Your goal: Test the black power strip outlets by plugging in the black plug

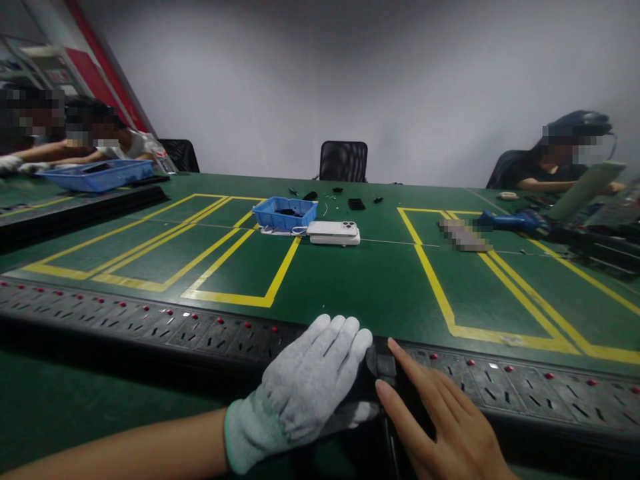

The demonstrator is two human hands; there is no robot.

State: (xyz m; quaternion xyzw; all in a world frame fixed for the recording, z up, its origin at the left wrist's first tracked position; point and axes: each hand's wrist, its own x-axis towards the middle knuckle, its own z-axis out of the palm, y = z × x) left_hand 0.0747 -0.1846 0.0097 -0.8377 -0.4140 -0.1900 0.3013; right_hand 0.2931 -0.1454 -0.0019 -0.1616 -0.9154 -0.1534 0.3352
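My left hand point(314, 380), in a pale grey knit glove with a green cuff, reaches over the near edge of the table. Its fingers are stretched out side by side, and the thumb lies apart below them. Close to its fingertips is a small black block point(386, 365) at the black slotted strip. My right hand point(440, 413) is bare, with index finger and thumb spread on either side of that block. Whether the fingertips grip it or only touch it cannot be made out. Dark shadow hides what lies beneath both palms.
The black strip point(160, 323) with red buttons runs along the table edge. Farther back are a blue bin point(285, 213), a white phone point(333, 229) on a white block, and small black pieces point(356, 204). Another blue bin point(103, 175) stands left. People sit at both sides.
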